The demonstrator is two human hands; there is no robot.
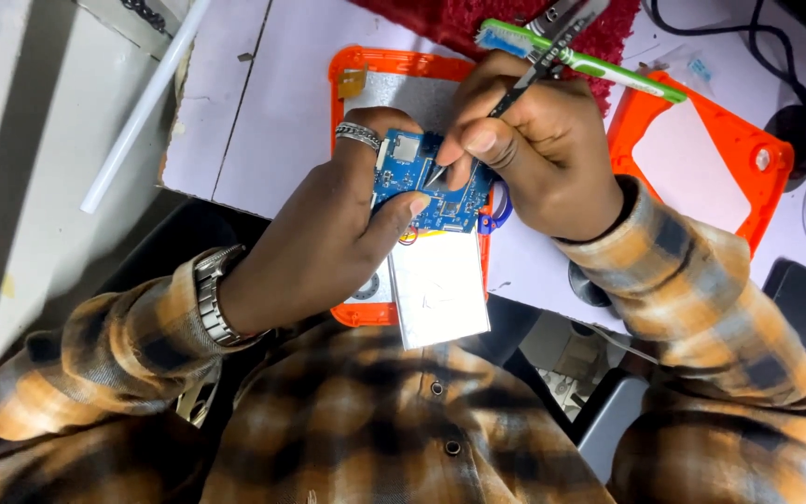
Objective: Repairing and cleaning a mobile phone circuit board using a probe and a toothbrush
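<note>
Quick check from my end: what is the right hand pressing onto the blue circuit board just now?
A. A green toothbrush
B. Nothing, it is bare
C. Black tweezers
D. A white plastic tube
C: the right hand pinches black tweezers with their tip down on the blue circuit board, which the left hand steadies; the green toothbrush lies unused on the table behind.

pale table [263, 121] | on it: orange frame [701, 159], red cloth [478, 17], black cables [776, 56]

Left hand [328, 233] curls with thumb pressed inward; right hand [538, 140] pinches in a pen-like grip, fingertips lowered.
</note>
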